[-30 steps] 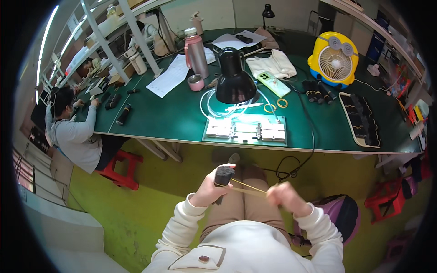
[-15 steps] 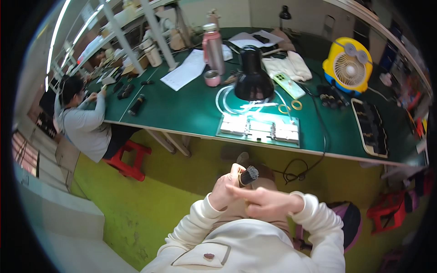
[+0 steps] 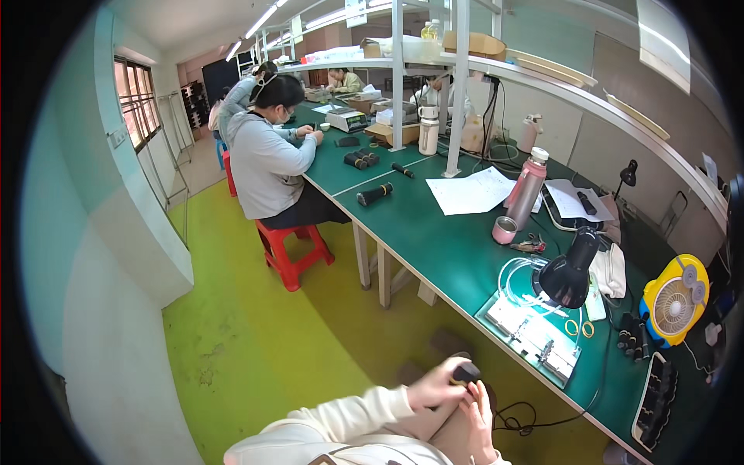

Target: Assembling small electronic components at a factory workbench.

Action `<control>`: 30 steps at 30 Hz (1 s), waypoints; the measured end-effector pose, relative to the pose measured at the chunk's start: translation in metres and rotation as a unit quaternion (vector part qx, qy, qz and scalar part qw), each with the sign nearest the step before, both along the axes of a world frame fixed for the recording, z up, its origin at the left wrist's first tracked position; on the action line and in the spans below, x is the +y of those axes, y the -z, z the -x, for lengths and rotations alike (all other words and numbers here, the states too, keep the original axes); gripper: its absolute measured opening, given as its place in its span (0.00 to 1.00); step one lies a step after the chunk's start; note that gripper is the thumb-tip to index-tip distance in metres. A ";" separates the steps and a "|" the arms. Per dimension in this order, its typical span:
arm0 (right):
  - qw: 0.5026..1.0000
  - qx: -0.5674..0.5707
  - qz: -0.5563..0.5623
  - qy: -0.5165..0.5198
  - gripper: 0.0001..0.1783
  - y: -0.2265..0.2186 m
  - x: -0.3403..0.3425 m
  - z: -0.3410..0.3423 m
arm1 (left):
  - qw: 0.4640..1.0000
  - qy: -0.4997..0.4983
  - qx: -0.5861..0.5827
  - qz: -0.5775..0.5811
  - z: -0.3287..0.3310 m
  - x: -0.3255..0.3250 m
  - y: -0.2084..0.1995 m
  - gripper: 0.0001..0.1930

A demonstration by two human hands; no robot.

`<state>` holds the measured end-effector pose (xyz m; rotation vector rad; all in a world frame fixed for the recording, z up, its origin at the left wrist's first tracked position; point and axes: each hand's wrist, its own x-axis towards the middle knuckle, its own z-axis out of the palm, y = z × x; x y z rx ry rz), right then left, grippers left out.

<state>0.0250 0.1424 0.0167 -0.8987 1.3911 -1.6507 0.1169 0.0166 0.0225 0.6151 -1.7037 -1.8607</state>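
Note:
Low over my lap, near the front edge of the bench, my left hand (image 3: 435,387) is closed around a short black bundle (image 3: 466,373) with a yellow band. The hand is a little smeared by motion. My right hand (image 3: 480,418) is close against it, fingers stretched out and tips touching or nearly touching the lower side of the bundle. Part of the bundle is hidden behind the fingers.
On the green bench (image 3: 449,256) stand a lit black desk lamp (image 3: 570,271) over a metal fixture (image 3: 531,333), a pink flask (image 3: 528,182), a yellow fan (image 3: 676,302) and a tray (image 3: 649,411) of black bundles. A co-worker (image 3: 267,155) sits on a red stool (image 3: 291,252) further left.
My view has swung left, bringing more of the room and co-workers in. The bundle has turned so its grey-tipped end no longer shows. My right hand's pointing finger has given way to stretched fingers.

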 end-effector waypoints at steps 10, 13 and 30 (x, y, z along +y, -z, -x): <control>0.940 -0.213 -0.265 0.030 0.18 0.061 0.049 0.017 | 0.906 -0.287 0.149 -0.274 -0.110 -0.235 -0.008 0.08; 0.930 -0.234 -0.280 -0.035 0.16 0.081 0.039 0.007 | 0.922 -0.311 -0.113 0.201 -0.089 -0.312 -0.025 0.16; 0.972 -0.004 -0.164 0.168 0.08 0.072 0.015 0.062 | 0.520 -0.369 -0.378 0.671 -0.029 -0.470 -0.018 0.20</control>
